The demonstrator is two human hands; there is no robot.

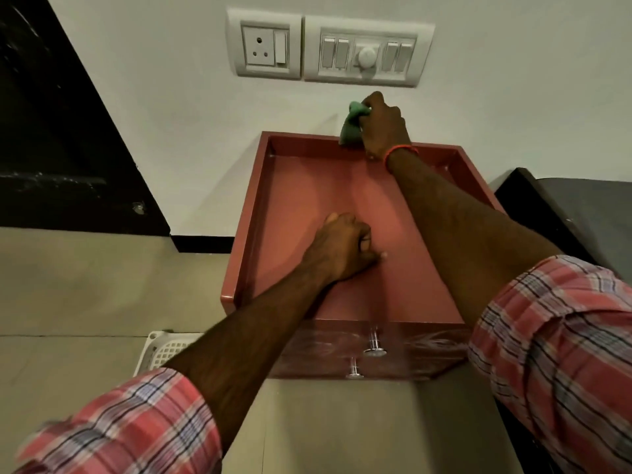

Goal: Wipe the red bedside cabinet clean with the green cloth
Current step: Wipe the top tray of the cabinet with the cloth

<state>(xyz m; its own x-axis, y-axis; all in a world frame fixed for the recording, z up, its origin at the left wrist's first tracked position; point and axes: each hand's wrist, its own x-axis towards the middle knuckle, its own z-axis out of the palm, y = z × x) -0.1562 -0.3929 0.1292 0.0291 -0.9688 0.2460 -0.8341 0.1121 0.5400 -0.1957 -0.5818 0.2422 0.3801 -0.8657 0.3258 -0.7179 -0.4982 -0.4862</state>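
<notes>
Leftmost, a white basket [164,350] sits on the floor beside the red bedside cabinet [342,206]. On the cabinet's recessed top, the left hand [342,248] rests as a loose fist, grip closed on nothing, apparently bracing the body for the reach. Farther right, the right hand [384,126] has its grip clamped on the bunched green cloth [352,124], pressing it onto the raised back rim where it meets the wall, below the switch panel [367,51]. Bunching likely concentrates pressure along the narrow edge. Two metal knobs [372,343] project from the front.
</notes>
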